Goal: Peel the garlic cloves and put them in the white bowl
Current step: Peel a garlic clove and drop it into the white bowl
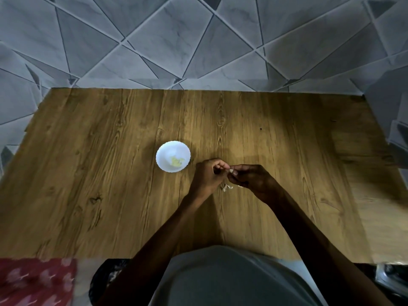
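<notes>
A small white bowl [163, 151] with a scalloped rim stands on the wooden table [110, 173], left of my hands. Several pale yellow peeled cloves [176, 161] lie inside it. Both hands meet just right of the bowl. My left hand [206, 175] and my right hand [254, 178] pinch one small garlic clove [231, 171] between their fingertips. Most of the clove is hidden by the fingers. Below the hands, whitish garlic skins [227, 187] lie on the table.
A grey tiled wall [198, 40] rises behind the table's far edge. A red patterned cloth [35, 281] lies at the lower left, beyond the table's near edge. Bare wood surrounds the bowl and hands.
</notes>
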Demonstrator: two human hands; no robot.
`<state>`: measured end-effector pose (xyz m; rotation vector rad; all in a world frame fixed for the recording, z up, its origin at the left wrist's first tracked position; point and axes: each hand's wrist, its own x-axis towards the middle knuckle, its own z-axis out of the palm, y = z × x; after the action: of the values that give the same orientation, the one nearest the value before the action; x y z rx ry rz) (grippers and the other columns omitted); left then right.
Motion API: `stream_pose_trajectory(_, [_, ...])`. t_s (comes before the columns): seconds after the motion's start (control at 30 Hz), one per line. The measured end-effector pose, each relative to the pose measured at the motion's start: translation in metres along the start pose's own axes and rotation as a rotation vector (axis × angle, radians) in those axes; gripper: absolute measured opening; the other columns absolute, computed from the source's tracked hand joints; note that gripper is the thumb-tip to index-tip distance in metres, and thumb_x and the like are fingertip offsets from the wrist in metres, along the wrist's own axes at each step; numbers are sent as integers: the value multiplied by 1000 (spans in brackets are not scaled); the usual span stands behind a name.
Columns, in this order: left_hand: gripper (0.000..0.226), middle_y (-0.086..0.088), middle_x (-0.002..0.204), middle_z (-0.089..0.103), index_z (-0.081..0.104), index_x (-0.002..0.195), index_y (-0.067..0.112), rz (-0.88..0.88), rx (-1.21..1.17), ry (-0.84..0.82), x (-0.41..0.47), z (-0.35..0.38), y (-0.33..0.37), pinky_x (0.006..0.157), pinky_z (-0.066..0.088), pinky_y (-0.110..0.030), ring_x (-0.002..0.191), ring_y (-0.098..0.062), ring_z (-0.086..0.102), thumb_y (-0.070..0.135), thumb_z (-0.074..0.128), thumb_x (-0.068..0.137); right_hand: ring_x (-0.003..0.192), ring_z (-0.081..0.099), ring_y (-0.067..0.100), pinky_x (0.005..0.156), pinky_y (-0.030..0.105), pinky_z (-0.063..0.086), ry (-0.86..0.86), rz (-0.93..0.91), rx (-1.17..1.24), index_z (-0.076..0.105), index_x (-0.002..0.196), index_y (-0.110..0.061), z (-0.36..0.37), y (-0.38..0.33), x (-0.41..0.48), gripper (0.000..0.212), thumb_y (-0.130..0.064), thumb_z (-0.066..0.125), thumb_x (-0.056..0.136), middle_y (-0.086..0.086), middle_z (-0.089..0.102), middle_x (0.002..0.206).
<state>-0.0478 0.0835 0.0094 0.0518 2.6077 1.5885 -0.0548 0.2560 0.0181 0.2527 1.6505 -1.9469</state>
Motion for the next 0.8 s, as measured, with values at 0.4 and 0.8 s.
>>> stream_pose_trajectory(0.4, [15,5,93,74,75,100,15,-60,60,-75,2,-1,-10,78,52,-16,83,0,65,8,68,89,85,71,22,70,25,57,180,-42,-120,73,106,-1,-6,10,4,19,-5,68,88,17,74,97])
stream_pose_trajectory(0.8, [10,-3,88,73,72,98,8,-272,-84,-73,-3,-1,-20,63,54,-18,67,-6,67,12,64,93,90,71,26,77,33,58,247,39,-93,73,98,0,0,21,10,12,-1,69,87,17,74,96])
